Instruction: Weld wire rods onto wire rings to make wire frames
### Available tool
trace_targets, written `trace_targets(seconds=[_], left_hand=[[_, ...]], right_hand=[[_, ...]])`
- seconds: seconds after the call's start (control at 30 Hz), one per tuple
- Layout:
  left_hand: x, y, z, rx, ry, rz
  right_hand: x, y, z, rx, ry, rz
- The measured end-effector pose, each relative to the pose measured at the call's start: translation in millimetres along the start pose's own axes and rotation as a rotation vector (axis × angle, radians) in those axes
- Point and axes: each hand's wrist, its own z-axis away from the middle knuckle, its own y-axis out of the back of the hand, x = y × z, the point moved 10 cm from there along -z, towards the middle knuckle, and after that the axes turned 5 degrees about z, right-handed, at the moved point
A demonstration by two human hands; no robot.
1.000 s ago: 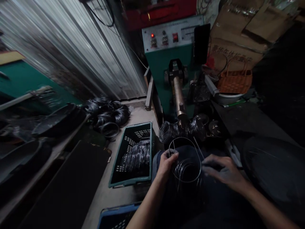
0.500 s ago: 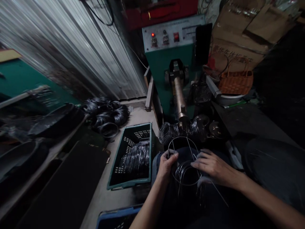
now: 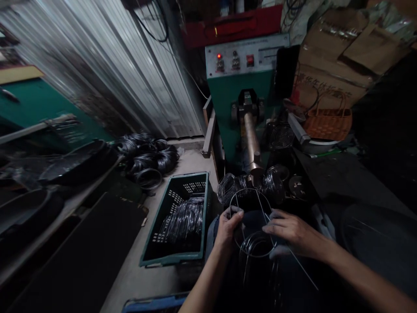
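My left hand (image 3: 230,227) pinches the left side of a large wire ring (image 3: 249,192) that stands up over my lap. My right hand (image 3: 289,232) rests on the ring's right side, fingers closed around a thin straight wire (image 3: 304,271) that runs down to the right. Below both hands a bundle of smaller wire rings (image 3: 257,245) lies on my dark trousers. Just beyond the ring, a brass-coloured shaft (image 3: 252,141) sticks out of a green machine (image 3: 241,93), with stacks of wire rings (image 3: 228,188) hung on either side of its tip.
A green plastic crate (image 3: 148,243) holding wire pieces sits on the floor to the left. Black wire coils (image 3: 146,158) lie by the corrugated metal wall (image 3: 107,74). A blue crate edge (image 3: 153,303) shows at the bottom. An orange basket (image 3: 327,121) and cardboard stand at the right.
My right hand has moved left from beside the ring onto its right side and taken the straight wire. The view has shifted slightly, so the machine sits further right.
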Motion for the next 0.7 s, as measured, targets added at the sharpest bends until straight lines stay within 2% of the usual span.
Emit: trace_targets(seconds=[0.37, 0.6, 0.7], left_hand=[[0, 4.3, -10, 0.025, -0.005, -0.022], [-3, 1.9, -6, 0.038, -0.001, 0.006], [0, 3.6, -14, 0.051, -0.025, -0.007]], right_hand=[[11, -3, -3, -0.011, -0.003, -0.01], [11, -1, -5, -0.013, -0.02, -0.022], [21, 2, -5, -0.03, -0.063, 0.009]])
